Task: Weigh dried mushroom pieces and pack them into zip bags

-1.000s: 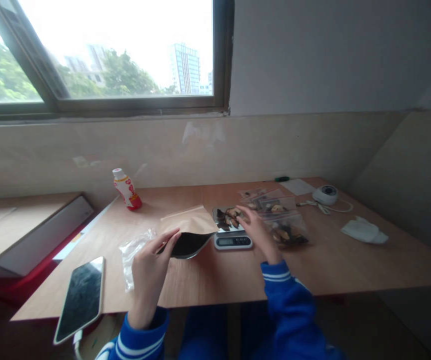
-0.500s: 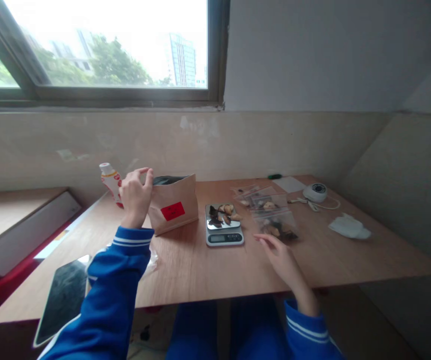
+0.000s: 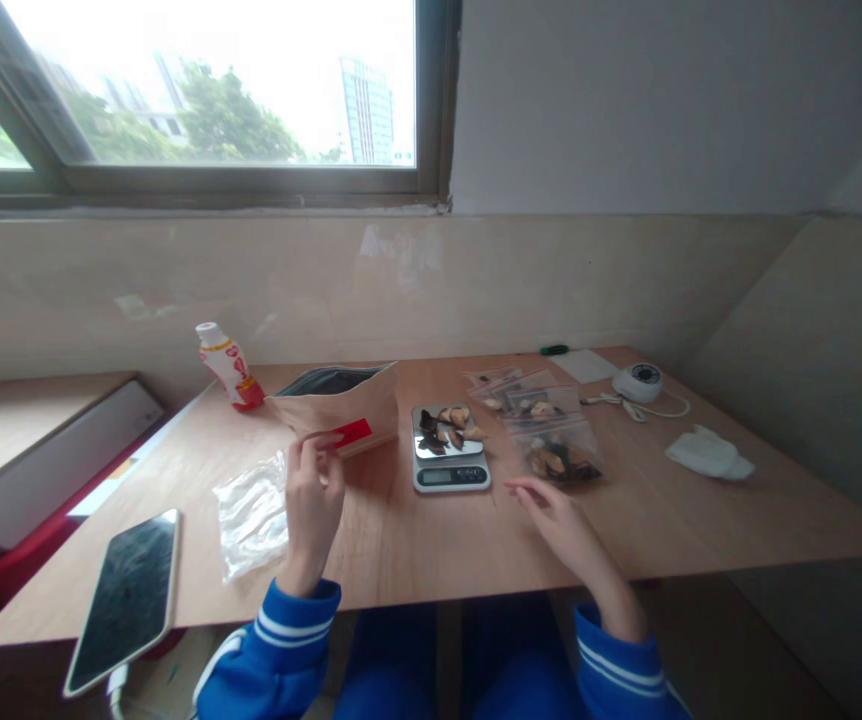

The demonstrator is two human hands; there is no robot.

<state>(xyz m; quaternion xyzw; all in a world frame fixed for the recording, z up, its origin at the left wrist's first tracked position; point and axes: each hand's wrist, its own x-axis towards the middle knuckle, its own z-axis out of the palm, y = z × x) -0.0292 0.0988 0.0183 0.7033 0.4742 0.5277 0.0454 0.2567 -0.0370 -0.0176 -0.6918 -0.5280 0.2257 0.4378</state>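
My left hand (image 3: 313, 505) is in front of the brown paper bag (image 3: 371, 405), fingers loosely bent and holding nothing, near its red label (image 3: 354, 433). I cannot tell if the fingertips touch it. The bag stands with its mouth open and a dark lining showing. My right hand (image 3: 566, 525) hovers over the table, fingers loosely extended and nothing in them. Between the hands sits a white digital kitchen scale (image 3: 451, 478), with dark and pale dried slices (image 3: 446, 430) on its plate. Just beyond my right hand lie zip bags (image 3: 558, 455) of similar dried pieces.
A clear plastic bag (image 3: 251, 515) lies left of my left hand, and a tablet (image 3: 127, 595) with a cable at the table's left edge. A red-and-white bottle (image 3: 228, 370) stands behind. Rightward are a dome camera (image 3: 637, 383), a white cloth-like item (image 3: 708, 455) and paper (image 3: 583, 367).
My left hand has come down from the brown bag's upper left edge to its front. The bag's mouth now looks wider. My right hand has barely moved.
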